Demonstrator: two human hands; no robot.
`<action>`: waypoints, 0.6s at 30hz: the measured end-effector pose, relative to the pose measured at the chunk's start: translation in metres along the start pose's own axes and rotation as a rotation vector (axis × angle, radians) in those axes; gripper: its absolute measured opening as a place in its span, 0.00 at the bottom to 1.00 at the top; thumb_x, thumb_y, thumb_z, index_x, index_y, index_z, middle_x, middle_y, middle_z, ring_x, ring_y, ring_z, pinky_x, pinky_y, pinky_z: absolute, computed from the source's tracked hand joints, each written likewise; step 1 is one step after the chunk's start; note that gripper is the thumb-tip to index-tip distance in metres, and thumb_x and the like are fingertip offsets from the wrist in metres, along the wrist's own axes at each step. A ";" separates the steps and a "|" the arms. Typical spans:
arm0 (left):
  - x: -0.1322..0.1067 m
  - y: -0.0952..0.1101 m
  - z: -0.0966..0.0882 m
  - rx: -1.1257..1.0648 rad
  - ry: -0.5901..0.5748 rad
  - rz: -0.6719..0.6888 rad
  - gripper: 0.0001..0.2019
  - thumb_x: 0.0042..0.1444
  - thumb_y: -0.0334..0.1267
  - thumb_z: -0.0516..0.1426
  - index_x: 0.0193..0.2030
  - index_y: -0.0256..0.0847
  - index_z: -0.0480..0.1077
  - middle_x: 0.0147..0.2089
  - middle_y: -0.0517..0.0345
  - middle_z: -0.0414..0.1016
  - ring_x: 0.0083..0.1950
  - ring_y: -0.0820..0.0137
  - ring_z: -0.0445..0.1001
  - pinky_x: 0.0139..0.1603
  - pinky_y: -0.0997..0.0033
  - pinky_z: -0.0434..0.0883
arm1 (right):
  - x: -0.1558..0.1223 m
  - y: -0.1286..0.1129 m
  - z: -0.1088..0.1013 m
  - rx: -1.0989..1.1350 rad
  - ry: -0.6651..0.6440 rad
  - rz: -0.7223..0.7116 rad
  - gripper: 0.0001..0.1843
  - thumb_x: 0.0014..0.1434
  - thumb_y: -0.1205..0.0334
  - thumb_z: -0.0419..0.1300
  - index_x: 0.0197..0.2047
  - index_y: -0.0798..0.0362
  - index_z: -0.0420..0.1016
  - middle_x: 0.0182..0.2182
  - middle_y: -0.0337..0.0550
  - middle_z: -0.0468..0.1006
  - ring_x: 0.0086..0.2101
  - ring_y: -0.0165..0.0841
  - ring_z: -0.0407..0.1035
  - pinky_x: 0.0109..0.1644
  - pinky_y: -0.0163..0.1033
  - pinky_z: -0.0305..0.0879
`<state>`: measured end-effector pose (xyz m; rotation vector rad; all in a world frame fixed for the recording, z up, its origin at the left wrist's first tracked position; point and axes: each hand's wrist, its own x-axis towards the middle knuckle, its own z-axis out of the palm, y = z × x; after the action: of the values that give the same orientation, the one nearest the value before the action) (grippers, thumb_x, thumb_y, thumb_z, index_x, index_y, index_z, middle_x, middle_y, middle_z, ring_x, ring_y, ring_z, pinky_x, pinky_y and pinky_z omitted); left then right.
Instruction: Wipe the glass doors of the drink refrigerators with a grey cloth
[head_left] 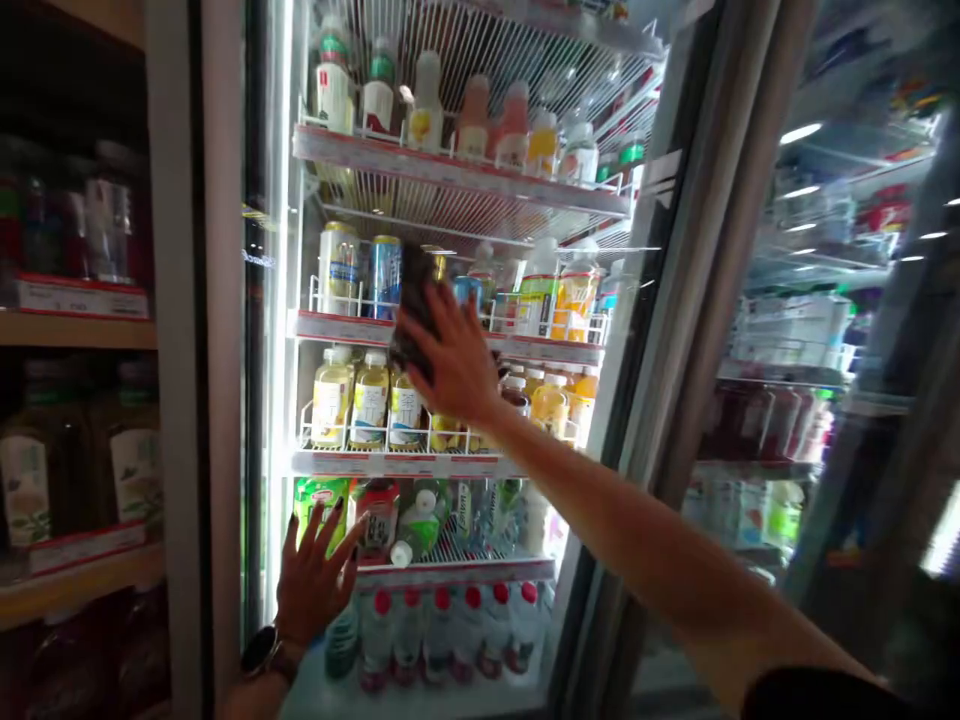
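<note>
My right hand (454,360) reaches up and presses a dark, blurred cloth (416,305) in front of the drinks shelves, level with the cans. Its fingers lie over the cloth, which looks flat against the glass door (637,300) of a lit drinks fridge. Lower left, my left hand (315,575) has its fingers spread before the shelf with the green pack (321,505); it appears to rest on the glass, though contact is hard to make out. A dark watch (260,650) is on the left wrist.
Behind the glass, wire shelves hold bottles and cans, with red-capped bottles (441,630) at the bottom. A metal door frame (720,240) runs down the right side, beside another fridge section. Shelved bottles (112,215) stand left of a grey upright post (176,360).
</note>
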<state>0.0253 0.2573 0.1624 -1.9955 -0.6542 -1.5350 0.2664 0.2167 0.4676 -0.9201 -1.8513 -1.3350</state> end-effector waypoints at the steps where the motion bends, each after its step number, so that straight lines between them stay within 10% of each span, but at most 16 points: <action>1: 0.001 0.000 -0.001 0.004 -0.004 0.002 0.35 0.66 0.37 0.58 0.77 0.58 0.55 0.82 0.61 0.49 0.83 0.60 0.45 0.84 0.47 0.40 | -0.029 -0.026 0.007 0.048 -0.102 -0.116 0.42 0.67 0.53 0.61 0.79 0.40 0.49 0.79 0.43 0.49 0.78 0.48 0.35 0.79 0.72 0.42; 4: 0.002 -0.001 -0.004 0.016 -0.021 0.012 0.38 0.64 0.34 0.60 0.78 0.57 0.54 0.81 0.58 0.50 0.83 0.57 0.45 0.83 0.44 0.43 | -0.114 -0.070 0.012 0.207 -0.343 -0.474 0.35 0.65 0.57 0.62 0.74 0.43 0.63 0.75 0.42 0.60 0.76 0.39 0.47 0.80 0.58 0.50; 7: 0.002 -0.002 -0.007 0.009 -0.042 0.030 0.40 0.63 0.34 0.61 0.79 0.58 0.52 0.81 0.57 0.49 0.83 0.55 0.45 0.83 0.41 0.44 | -0.130 -0.045 -0.003 0.323 -0.485 -0.727 0.26 0.65 0.64 0.61 0.66 0.40 0.73 0.70 0.34 0.70 0.73 0.28 0.55 0.77 0.45 0.57; 11: 0.000 -0.003 -0.007 0.009 -0.070 0.026 0.39 0.63 0.35 0.61 0.78 0.58 0.53 0.81 0.58 0.49 0.83 0.55 0.44 0.83 0.43 0.42 | -0.019 0.054 -0.035 0.198 -0.390 -0.451 0.30 0.66 0.62 0.59 0.69 0.38 0.68 0.74 0.29 0.63 0.74 0.32 0.54 0.79 0.54 0.51; 13: -0.001 -0.003 -0.005 0.012 -0.069 0.022 0.39 0.63 0.37 0.61 0.78 0.59 0.53 0.82 0.59 0.48 0.83 0.55 0.42 0.83 0.43 0.40 | 0.055 0.089 -0.045 0.114 -0.244 -0.225 0.31 0.70 0.65 0.48 0.75 0.51 0.59 0.77 0.44 0.56 0.76 0.42 0.46 0.79 0.68 0.41; 16: -0.003 -0.002 -0.003 0.006 -0.064 0.023 0.39 0.63 0.38 0.61 0.78 0.59 0.53 0.82 0.61 0.45 0.84 0.57 0.40 0.84 0.46 0.37 | 0.122 0.083 -0.039 -0.055 0.084 0.255 0.32 0.72 0.66 0.41 0.77 0.58 0.53 0.78 0.53 0.49 0.77 0.46 0.39 0.79 0.66 0.34; 18: -0.003 -0.002 -0.003 0.006 -0.057 0.024 0.38 0.64 0.38 0.61 0.78 0.59 0.54 0.82 0.62 0.46 0.84 0.58 0.41 0.84 0.47 0.38 | 0.119 0.041 -0.021 -0.070 0.083 0.233 0.33 0.73 0.61 0.45 0.78 0.57 0.51 0.79 0.53 0.47 0.78 0.48 0.36 0.79 0.66 0.33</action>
<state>0.0216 0.2567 0.1608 -2.0414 -0.6549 -1.4655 0.2404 0.2244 0.5926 -1.0650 -1.5895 -1.2795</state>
